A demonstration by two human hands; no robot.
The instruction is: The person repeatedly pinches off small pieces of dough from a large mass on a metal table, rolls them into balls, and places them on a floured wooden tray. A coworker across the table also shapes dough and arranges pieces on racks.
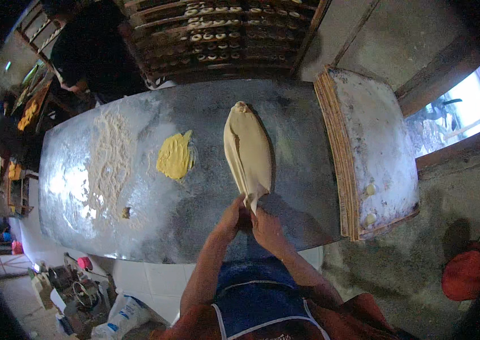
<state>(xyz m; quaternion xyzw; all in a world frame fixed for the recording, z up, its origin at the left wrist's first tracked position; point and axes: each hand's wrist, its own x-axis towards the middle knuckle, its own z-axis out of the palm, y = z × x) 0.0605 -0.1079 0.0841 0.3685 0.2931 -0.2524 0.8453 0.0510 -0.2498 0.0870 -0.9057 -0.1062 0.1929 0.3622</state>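
Note:
A long, pale piece of dough (pixel 249 148) lies on the dark worktable, pointing away from me, with a fold along its left side and a small knob at its far end. Both my hands are at its near end. My left hand (pixel 232 218) pinches the left part of that end, and my right hand (pixel 265 226) grips the right part, drawing the dough into a narrow tip between them. Left of the dough, a smeared mound of yellow fat (pixel 175 156) sits on the table. Some fingertips are hidden by the dough and the hands themselves.
The worktable (pixel 206 235) carries scattered flour (pixel 109 153) and a small brown lump (pixel 126 212) on the left. Stacked boards (pixel 376 147) stand at its right end. A rack (pixel 217 34) of ring-shaped pieces is behind it. A person in dark clothes (pixel 95 48) stands far left.

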